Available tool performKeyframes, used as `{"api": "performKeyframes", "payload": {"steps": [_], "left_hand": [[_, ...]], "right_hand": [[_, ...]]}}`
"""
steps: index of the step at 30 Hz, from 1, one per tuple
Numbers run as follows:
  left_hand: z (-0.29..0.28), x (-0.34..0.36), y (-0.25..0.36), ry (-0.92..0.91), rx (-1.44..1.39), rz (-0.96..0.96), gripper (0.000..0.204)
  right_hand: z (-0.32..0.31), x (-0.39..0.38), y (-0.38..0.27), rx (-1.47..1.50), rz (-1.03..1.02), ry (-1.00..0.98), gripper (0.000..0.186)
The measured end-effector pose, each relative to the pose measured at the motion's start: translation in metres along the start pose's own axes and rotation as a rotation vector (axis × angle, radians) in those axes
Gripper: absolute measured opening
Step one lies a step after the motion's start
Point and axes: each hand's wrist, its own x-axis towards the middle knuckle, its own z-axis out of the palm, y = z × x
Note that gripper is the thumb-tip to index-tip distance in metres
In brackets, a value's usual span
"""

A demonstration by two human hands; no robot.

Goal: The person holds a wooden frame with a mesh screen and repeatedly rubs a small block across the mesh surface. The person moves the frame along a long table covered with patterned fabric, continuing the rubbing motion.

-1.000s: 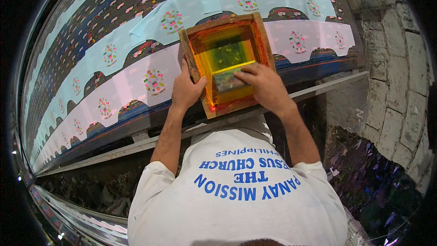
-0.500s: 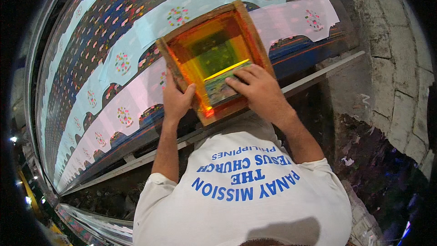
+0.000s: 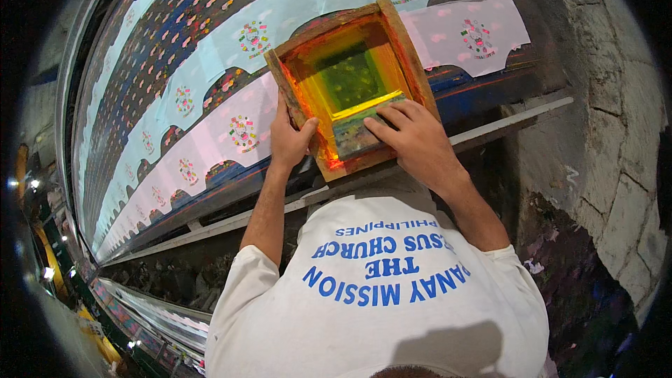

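Note:
A wooden screen-printing frame (image 3: 411,56), its inner walls smeared orange and yellow, is over the pink cloth pieces at the table's near edge. My left hand (image 3: 290,138) is closed round its left rail, thumb on the near side. In the frame, a paint-stained squeegee (image 3: 355,134) lies across the near part of the mesh, a bright yellow line along its far edge. My right hand (image 3: 418,141) grips the squeegee from above with bent fingers. A dark green square (image 3: 348,73) shows in the mesh beyond it. Whether the frame touches the cloth I cannot tell.
Pink cloth pieces (image 3: 500,21) with round multicoloured prints line the near edge. Light blue printed pieces (image 3: 280,10) lie behind them on the long, paint-speckled table (image 3: 203,0). A pale rail (image 3: 511,124) runs along the front. Stone blocks (image 3: 609,140) stand at right.
The frame has shifted right along the row, with both hands still on frame and squeegee. A print on pink cloth, partly hidden before, now shows fully left of my left hand.

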Motion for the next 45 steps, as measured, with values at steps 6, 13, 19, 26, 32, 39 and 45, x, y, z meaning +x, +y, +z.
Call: {"api": "performKeyframes", "payload": {"steps": [6,13,19,26,32,39,45], "left_hand": [[0.002,0.000,0.011,-0.013,-0.015,-0.118,0.096],[-0.001,0.003,0.021,-0.016,-0.012,-0.169,0.096],[-0.001,0.000,0.012,0.031,0.035,-0.101,0.100],[-0.002,0.002,0.015,-0.018,0.073,-0.158,0.103],[0.000,-0.003,0.011,-0.019,0.068,-0.175,0.106],[0.000,0.002,0.015,-0.015,0.098,-0.199,0.102],[0.036,0.015,0.059,0.031,-0.062,-0.174,0.100]], "right_hand": [[0.015,-0.020,0.003,-0.026,-0.021,-0.003,0.064],[0.012,0.068,0.022,-0.042,-0.054,0.192,0.045],[-0.023,0.137,0.039,0.068,-0.008,-0.005,0.043],[-0.014,0.144,0.040,0.072,0.031,-0.007,0.047],[-0.005,0.057,0.004,0.054,0.073,-0.045,0.060],[0.009,-0.002,-0.011,0.023,0.082,0.037,0.067],[-0.027,-0.014,0.038,0.069,0.043,0.043,0.067]]}}
